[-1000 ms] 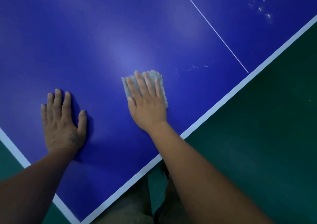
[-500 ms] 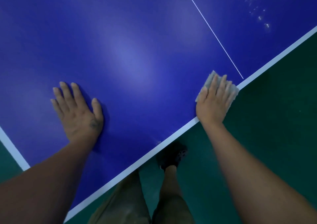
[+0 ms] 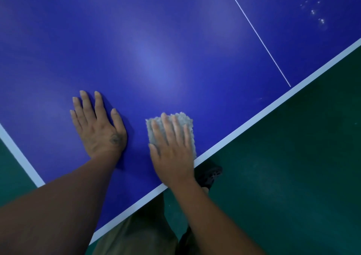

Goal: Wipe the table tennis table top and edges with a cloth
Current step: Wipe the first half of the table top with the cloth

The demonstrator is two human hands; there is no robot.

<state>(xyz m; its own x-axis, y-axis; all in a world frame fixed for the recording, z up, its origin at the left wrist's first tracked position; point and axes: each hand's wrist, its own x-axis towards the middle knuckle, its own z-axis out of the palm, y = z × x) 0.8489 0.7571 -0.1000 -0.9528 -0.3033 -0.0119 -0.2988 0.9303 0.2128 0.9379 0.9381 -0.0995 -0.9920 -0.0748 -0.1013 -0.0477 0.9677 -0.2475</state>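
The right hand (image 3: 172,153) lies flat, fingers straight, on a small grey fluffy cloth (image 3: 154,131). It presses the cloth to the glossy blue table tennis counter (image 3: 156,39) just inside the near white edge stripe (image 3: 273,106), probably so the whole pad rubs evenly. The left hand (image 3: 97,129), spread flat and holding nothing, rests just beside it, seemingly as a brace. White specks (image 3: 316,14) at the far right look yet to be wiped.
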